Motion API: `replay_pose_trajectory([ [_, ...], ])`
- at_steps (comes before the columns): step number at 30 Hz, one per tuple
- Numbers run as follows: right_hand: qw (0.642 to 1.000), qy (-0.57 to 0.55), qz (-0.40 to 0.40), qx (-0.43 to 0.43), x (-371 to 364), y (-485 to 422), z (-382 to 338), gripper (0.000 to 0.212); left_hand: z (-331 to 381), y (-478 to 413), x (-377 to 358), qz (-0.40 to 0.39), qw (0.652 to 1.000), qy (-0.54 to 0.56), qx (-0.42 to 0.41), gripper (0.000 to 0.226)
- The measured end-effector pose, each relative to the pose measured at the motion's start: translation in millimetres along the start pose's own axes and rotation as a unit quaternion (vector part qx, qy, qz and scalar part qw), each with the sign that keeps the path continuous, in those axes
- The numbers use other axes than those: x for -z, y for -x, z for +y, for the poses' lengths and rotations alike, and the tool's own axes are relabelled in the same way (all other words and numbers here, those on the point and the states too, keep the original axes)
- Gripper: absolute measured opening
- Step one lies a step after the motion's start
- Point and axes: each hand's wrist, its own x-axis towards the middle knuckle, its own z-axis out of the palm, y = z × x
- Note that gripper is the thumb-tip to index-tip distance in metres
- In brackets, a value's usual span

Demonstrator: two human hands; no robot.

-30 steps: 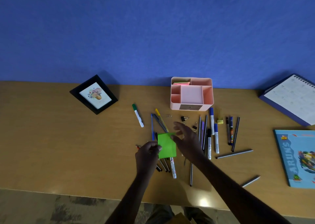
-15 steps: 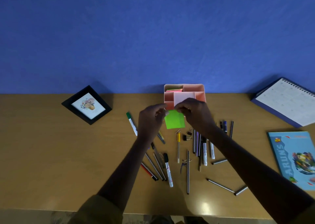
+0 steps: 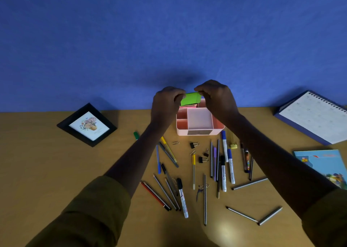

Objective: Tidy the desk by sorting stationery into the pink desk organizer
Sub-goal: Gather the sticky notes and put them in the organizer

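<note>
Both your left hand [image 3: 165,105] and right hand [image 3: 218,100] pinch green notes [image 3: 189,99] over the pink desk organizer [image 3: 199,131] (back-left slot); lower them level.

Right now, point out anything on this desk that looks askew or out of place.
Pens, pencils and markers lie strewn at all angles in front of the pink organizer, with binder clips loose among them. The picture frame sits skewed to the desk edge. Nothing looks damaged.

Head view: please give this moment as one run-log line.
left grip: pinches green sticky notes | right grip: pinches same | position: over pink desk organizer, rear-left compartment
</note>
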Motion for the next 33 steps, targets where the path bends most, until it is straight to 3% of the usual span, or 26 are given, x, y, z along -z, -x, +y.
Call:
replay_pose_trajectory([
  [10, 0.999, 0.039, -0.024, -0.027, -31, 5, 15, 0.025, -23, -6, -23, -0.021, 0.999, -0.034, 0.011, 0.017],
  [25, 0.991, 0.052, -0.082, -0.096, -80, 10, 40, 0.02, -54, -1, -56, -0.124, 0.982, -0.132, 0.059, 0.02],
  [33, 0.985, 0.116, -0.088, -0.089, -89, 16, 40, 0.031, -59, -1, -63, -0.144, 0.976, -0.149, 0.069, 0.024],
])
